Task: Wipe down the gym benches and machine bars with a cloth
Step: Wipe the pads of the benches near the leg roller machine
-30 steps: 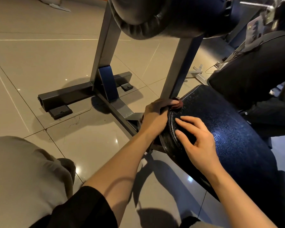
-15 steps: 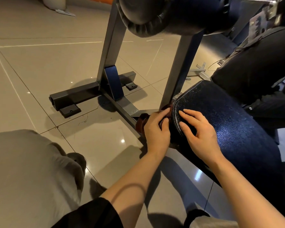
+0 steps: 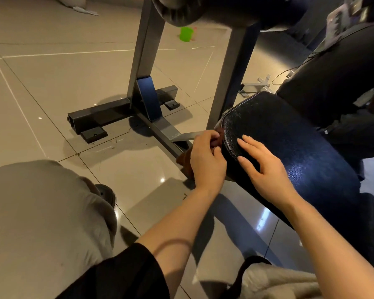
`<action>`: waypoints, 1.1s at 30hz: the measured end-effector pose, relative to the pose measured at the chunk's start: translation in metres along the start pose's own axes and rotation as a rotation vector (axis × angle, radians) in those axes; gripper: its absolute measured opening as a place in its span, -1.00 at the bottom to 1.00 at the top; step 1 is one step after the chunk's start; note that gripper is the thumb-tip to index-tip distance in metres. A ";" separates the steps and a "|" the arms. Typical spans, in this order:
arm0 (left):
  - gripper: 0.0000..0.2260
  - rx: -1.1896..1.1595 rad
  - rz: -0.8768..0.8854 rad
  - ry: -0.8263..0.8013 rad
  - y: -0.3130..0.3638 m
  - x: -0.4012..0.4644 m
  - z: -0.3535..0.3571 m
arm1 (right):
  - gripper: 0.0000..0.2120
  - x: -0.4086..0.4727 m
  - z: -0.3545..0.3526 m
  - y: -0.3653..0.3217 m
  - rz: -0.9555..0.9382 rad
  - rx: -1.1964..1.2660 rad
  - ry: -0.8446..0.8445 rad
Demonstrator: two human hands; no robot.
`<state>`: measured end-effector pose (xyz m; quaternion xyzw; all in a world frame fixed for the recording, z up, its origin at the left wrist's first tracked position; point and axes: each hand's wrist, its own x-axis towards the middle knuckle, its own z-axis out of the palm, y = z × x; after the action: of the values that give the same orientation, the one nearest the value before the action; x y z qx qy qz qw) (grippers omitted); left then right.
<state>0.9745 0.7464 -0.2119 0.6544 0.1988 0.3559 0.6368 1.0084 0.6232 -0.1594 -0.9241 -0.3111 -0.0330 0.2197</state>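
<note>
No legible text, brand, number or sign anywhere in view. Pale printed sticker (image 3: 345, 17) at the upper right, on dark equipment, too blurred and small to read. No markings to be made out on the dark textured bench pad (image 3: 289, 147), the grey steel frame (image 3: 145, 61) or the blue brace (image 3: 148, 98).

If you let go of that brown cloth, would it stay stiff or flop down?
Probably flop: the brown cloth bunches and droops below the left hand gripping it. It looks light and soft, bending around the bench pad edge, so likely not slippery.
</note>
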 end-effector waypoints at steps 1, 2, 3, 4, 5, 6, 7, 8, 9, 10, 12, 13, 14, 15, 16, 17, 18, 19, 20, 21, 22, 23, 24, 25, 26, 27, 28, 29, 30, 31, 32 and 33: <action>-0.73 0.004 0.002 -0.009 -0.002 -0.010 0.000 | -0.57 -0.003 0.002 0.000 0.004 -0.007 0.009; -0.72 0.005 0.001 -0.027 -0.005 -0.020 -0.001 | -0.56 -0.005 0.003 0.000 0.006 -0.019 0.013; -0.71 0.002 0.001 -0.053 -0.008 -0.029 -0.002 | -0.56 -0.006 0.004 0.000 0.009 -0.031 0.014; -0.69 -0.004 0.005 -0.074 -0.011 -0.037 -0.003 | -0.55 -0.007 0.004 -0.001 0.009 -0.036 0.012; -0.67 -0.009 0.009 -0.071 -0.013 -0.042 -0.005 | -0.55 -0.007 0.002 -0.001 0.006 -0.036 0.005; -0.67 -0.013 -0.001 -0.034 -0.014 -0.042 -0.008 | -0.54 -0.006 0.001 -0.002 0.000 -0.032 -0.007; -0.68 -0.014 -0.024 0.028 -0.015 -0.036 -0.010 | -0.54 -0.006 0.000 -0.003 -0.006 -0.025 -0.022; -0.70 -0.015 -0.049 0.086 -0.015 -0.028 -0.013 | -0.54 -0.004 -0.001 -0.003 -0.007 -0.015 -0.033; -0.72 -0.023 -0.073 0.123 -0.016 -0.017 -0.015 | -0.55 -0.004 -0.002 -0.002 -0.004 -0.003 -0.037; -0.72 -0.036 -0.085 0.136 -0.016 -0.006 -0.016 | -0.55 -0.003 -0.003 -0.002 0.002 0.007 -0.038; -0.71 -0.053 -0.062 0.099 -0.013 0.005 -0.016 | -0.55 -0.002 -0.001 -0.001 0.010 0.005 -0.038; -0.70 -0.042 -0.027 0.064 -0.011 0.005 -0.013 | -0.55 -0.002 0.000 -0.001 0.011 0.000 -0.034; -0.71 -0.019 0.004 0.029 -0.011 0.000 -0.008 | -0.55 -0.002 0.001 -0.001 0.012 -0.004 -0.028; -0.71 0.006 0.017 0.008 -0.012 -0.006 -0.003 | -0.56 -0.002 0.001 -0.001 0.012 -0.007 -0.023; -0.71 0.017 0.022 0.006 -0.012 -0.013 0.000 | -0.56 -0.002 0.002 -0.001 0.009 -0.008 -0.019; -0.71 0.015 0.024 0.016 -0.013 -0.017 0.002 | -0.56 -0.001 0.003 0.000 0.007 -0.008 -0.016; -0.71 0.004 0.027 0.025 -0.014 -0.021 0.004 | -0.56 -0.001 0.003 0.000 0.006 -0.006 -0.013; -0.71 -0.009 0.030 0.029 -0.014 -0.023 0.004 | -0.56 0.000 0.003 0.001 0.007 -0.005 -0.009; -0.71 -0.017 0.040 0.022 -0.014 -0.026 0.004 | -0.57 0.000 0.004 0.001 0.007 -0.005 -0.006; -0.72 -0.020 0.057 0.004 -0.015 -0.031 0.003 | -0.57 0.000 0.005 0.001 0.006 -0.005 -0.003; -0.73 -0.017 0.075 -0.026 -0.015 -0.037 0.002 | -0.56 0.000 0.005 0.001 0.004 -0.007 -0.002; -0.74 -0.010 0.086 -0.068 -0.016 -0.045 0.002 | -0.56 0.000 0.006 0.001 0.003 -0.011 -0.003; -0.74 -0.008 0.089 -0.110 -0.016 -0.054 0.002 | -0.56 -0.001 0.005 0.001 0.004 -0.016 -0.005; -0.75 -0.005 0.084 -0.124 -0.017 -0.061 0.001 | -0.56 -0.001 0.004 0.001 0.006 -0.016 -0.013; -0.75 -0.002 0.071 -0.092 -0.017 -0.064 0.000 | -0.56 -0.001 0.003 0.001 0.008 -0.010 -0.025; -0.75 0.001 0.047 -0.018 -0.018 -0.061 -0.002 | -0.56 -0.001 0.002 0.000 0.007 0.003 -0.040; -0.76 0.000 0.022 0.066 -0.018 -0.054 -0.003 | -0.56 0.000 0.000 0.000 0.005 0.018 -0.051; -0.76 -0.007 -0.004 0.127 -0.018 -0.044 -0.004 | -0.56 0.000 -0.001 0.000 0.006 0.029 -0.059; -0.77 -0.016 -0.025 0.149 -0.017 -0.033 -0.005 | -0.56 -0.001 -0.001 0.000 0.006 0.030 -0.064; -0.76 -0.022 -0.035 0.140 -0.016 -0.024 -0.005 | -0.56 -0.001 0.000 0.001 0.006 0.024 -0.068; -0.76 -0.020 -0.027 0.118 -0.015 -0.020 -0.003 | -0.56 -0.002 0.000 0.001 0.004 0.017 -0.069; -0.76 -0.011 -0.003 0.098 -0.014 -0.020 -0.001 | -0.56 -0.003 0.000 0.001 0.000 0.014 -0.067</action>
<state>0.9633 0.7347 -0.2298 0.6324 0.2287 0.3876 0.6305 1.0070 0.6208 -0.1607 -0.9232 -0.3183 0.0000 0.2156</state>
